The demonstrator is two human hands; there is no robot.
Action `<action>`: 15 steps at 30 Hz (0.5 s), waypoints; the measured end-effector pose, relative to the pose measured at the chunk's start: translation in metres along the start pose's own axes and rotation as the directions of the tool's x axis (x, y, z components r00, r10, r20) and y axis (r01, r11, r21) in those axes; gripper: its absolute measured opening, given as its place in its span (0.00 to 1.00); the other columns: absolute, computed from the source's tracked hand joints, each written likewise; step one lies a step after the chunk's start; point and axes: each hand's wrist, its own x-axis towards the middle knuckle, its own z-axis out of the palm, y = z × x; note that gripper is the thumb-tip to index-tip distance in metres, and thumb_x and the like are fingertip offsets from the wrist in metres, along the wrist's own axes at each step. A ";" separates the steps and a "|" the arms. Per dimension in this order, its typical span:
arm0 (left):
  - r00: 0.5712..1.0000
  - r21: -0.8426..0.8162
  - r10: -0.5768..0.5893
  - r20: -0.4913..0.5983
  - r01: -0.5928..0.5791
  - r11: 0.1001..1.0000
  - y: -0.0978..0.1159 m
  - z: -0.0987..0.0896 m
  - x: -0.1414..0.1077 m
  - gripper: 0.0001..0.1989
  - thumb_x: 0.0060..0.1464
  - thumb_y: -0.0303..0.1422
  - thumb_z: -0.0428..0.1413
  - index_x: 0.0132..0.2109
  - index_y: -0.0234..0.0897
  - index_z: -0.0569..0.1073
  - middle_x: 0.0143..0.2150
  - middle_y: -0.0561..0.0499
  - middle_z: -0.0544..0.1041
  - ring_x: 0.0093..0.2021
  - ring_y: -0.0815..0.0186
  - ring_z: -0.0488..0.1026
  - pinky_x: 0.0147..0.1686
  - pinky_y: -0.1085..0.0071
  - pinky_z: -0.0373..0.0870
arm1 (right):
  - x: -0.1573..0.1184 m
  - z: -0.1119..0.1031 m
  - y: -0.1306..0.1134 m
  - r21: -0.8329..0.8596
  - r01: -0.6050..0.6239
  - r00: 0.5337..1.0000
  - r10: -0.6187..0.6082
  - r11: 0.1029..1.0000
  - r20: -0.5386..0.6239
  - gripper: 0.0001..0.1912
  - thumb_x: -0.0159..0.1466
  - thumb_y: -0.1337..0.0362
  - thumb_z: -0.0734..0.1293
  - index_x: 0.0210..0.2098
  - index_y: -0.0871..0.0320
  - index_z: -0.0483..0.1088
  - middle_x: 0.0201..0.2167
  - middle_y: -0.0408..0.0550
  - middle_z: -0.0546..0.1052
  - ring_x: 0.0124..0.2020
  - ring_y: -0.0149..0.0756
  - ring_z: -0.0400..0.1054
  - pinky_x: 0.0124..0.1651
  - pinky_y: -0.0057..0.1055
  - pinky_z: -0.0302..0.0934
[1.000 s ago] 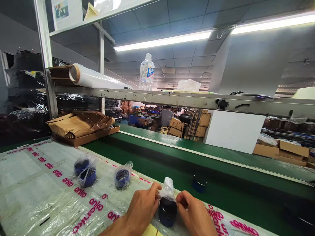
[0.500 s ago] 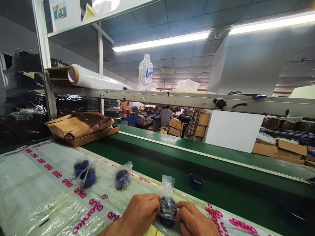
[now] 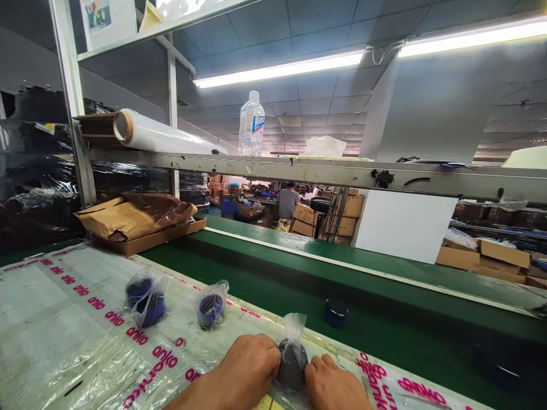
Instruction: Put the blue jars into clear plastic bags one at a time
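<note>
A clear plastic bag [image 3: 294,327] stands between my hands with a dark round piece [image 3: 293,364] inside it, and its narrow top sticks up. My left hand [image 3: 250,364] is closed with its fingertips pinching the left side of the bag. On the other side my right hand [image 3: 335,382], also closed, pinches the bag's right edge. Just left of them lies another bagged round blue piece [image 3: 211,310]. Farther left, a clear bag [image 3: 147,299] covers what look like two blue round pieces. A yellow sheet [image 3: 264,401] shows partly under my left hand.
Beyond the plastic-covered table [image 3: 102,347] runs a green conveyor belt [image 3: 265,279], with a dark blue round piece [image 3: 336,313] on it and another dark one [image 3: 498,373] at right. A cardboard tray [image 3: 149,239] holds brown paper. A metal shelf [image 3: 273,168] crosses above.
The bag's round piece has turned so its grey face shows more upright. The bag's top looks cloudier and bent. Both hands stay at its sides, and the view has shifted slightly.
</note>
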 end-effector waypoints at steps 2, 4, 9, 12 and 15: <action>0.999 -0.115 -0.054 0.005 0.055 0.992 0.000 -0.009 0.003 0.11 0.42 0.19 0.53 0.30 0.39 0.75 0.32 0.54 0.80 0.35 0.62 0.75 0.36 0.72 0.64 | 0.009 -0.015 -0.002 0.096 -0.086 0.995 0.082 0.992 0.048 0.16 0.54 0.82 0.65 0.28 0.58 0.79 0.31 0.56 0.84 0.34 0.51 0.79 0.28 0.31 0.62; 0.993 -0.247 -0.117 0.010 0.115 0.962 -0.003 -0.016 0.008 0.09 0.44 0.23 0.55 0.32 0.39 0.77 0.31 0.55 0.80 0.33 0.64 0.75 0.33 0.74 0.64 | 0.019 -0.032 -0.001 0.217 -0.186 0.981 0.170 0.958 0.092 0.13 0.54 0.79 0.66 0.24 0.57 0.78 0.27 0.51 0.83 0.30 0.46 0.78 0.27 0.30 0.59; 0.959 -0.509 -0.284 -0.003 0.243 0.826 -0.012 -0.014 0.025 0.07 0.43 0.29 0.55 0.33 0.36 0.74 0.28 0.52 0.78 0.31 0.63 0.74 0.28 0.74 0.63 | 0.037 -0.056 0.015 0.482 -0.326 0.945 0.270 0.813 0.184 0.10 0.60 0.73 0.63 0.31 0.57 0.77 0.28 0.44 0.82 0.29 0.34 0.76 0.26 0.23 0.59; 0.933 -0.613 -0.359 0.003 0.286 0.737 -0.008 -0.011 0.030 0.06 0.42 0.32 0.55 0.32 0.37 0.70 0.24 0.53 0.76 0.27 0.64 0.73 0.25 0.74 0.63 | 0.036 -0.060 0.022 0.526 -0.354 0.934 0.316 0.774 0.163 0.09 0.63 0.66 0.62 0.32 0.57 0.75 0.28 0.45 0.81 0.30 0.36 0.74 0.27 0.25 0.60; 0.914 -0.663 -0.405 -0.031 0.285 0.693 0.001 -0.017 0.033 0.06 0.41 0.32 0.55 0.31 0.38 0.69 0.21 0.56 0.73 0.23 0.66 0.70 0.23 0.75 0.60 | 0.031 -0.070 0.020 0.528 -0.331 0.937 0.337 0.782 0.090 0.10 0.65 0.64 0.60 0.31 0.54 0.72 0.28 0.43 0.79 0.30 0.36 0.72 0.29 0.27 0.59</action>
